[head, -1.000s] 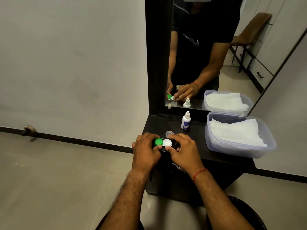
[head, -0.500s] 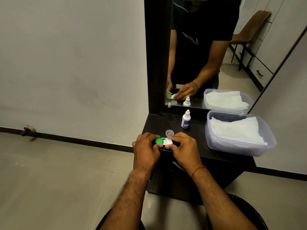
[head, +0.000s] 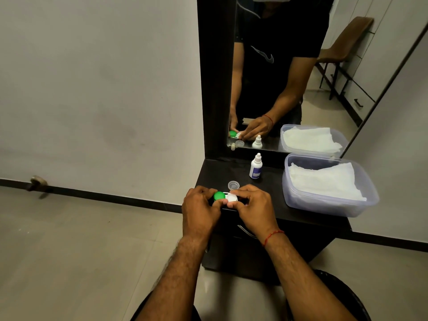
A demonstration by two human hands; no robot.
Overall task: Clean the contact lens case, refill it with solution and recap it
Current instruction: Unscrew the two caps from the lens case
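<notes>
While both hands meet at the near edge of the dark table [head: 273,188], the lens case [head: 225,197] sits between them, just above that edge. The left hand [head: 200,213] curls around the case's left end, thumb and fingers closed on the side that carries the green cap [head: 219,196]. The right hand [head: 253,208] pinches the other end, its fingertips [head: 236,193] touching the white cap [head: 231,197]; whether that cap is screwed fully down cannot be told. A red thread [head: 273,235] circles the right wrist.

Just behind the case, a small clear cap [head: 233,185] lies on the table, open side up. Farther back, near the mirror [head: 289,89], a white dropper bottle [head: 256,166] with a dark label stands upright, its nozzle bare. To the right, well apart from the hands, a clear plastic tub [head: 324,205] holds folded white tissue [head: 324,181].

The mirror reflects the bottle, the tub, the clear cap and both hands on the case, along with the person's dark shirt and a brown chair [head: 347,42] farther back. A grey wall [head: 92,89] fills the left of the view above a pale tiled floor [head: 81,251], with a door stop [head: 37,183] low on the dark skirting.
</notes>
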